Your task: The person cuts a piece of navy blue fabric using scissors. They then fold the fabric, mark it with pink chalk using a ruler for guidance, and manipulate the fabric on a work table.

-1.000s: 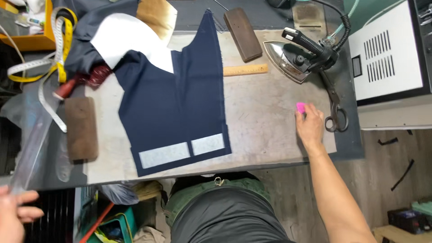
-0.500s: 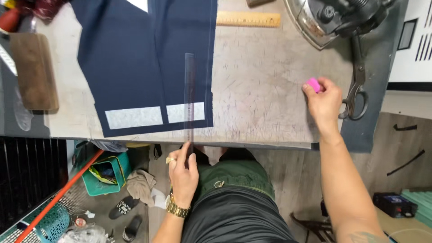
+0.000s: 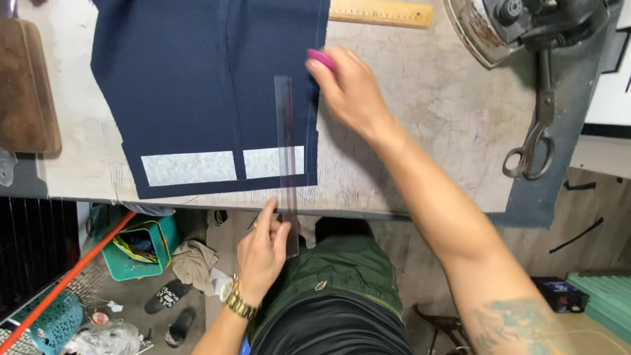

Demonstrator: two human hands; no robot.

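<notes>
Since half a second ago the right hand (image 3: 351, 92) has left the right side of the table (image 3: 427, 131), where it rested near the scissors, and crossed to the right edge of the navy fabric (image 3: 204, 85). It carries a small pink piece, most likely tailor's chalk (image 3: 321, 59), pinched in a narrow grip between fingertips and thumb, its tip just above the cloth beside the top end of the clear ruler (image 3: 287, 158). The ruler has stayed lying lengthwise over the right strip of the fabric, its lower end overhanging the table's near edge.

The left hand (image 3: 263, 253) holds that overhanging end below the near edge, fingers closed lightly round it with the forefinger stretched along it. So both hands now meet on the same line: one steadies the straight edge, the other brings the chalk to it. As I judge it, a line is about to be drawn along the ruler, though the chalk's contact with the cloth cannot be made out.

Two white rectangular patches (image 3: 188, 167) lie on the fabric near the near edge, and the ruler crosses the right one. A wooden ruler (image 3: 381, 12) lies at the far edge, just beyond the fabric's corner. A heavy iron (image 3: 519, 23) sits at the far right corner, with scissors (image 3: 536, 131) below it along the right edge, both well apart from the hands. A brown wooden block (image 3: 26, 85) rests at the left edge. Nothing lies in the way along the ruler itself.
</notes>
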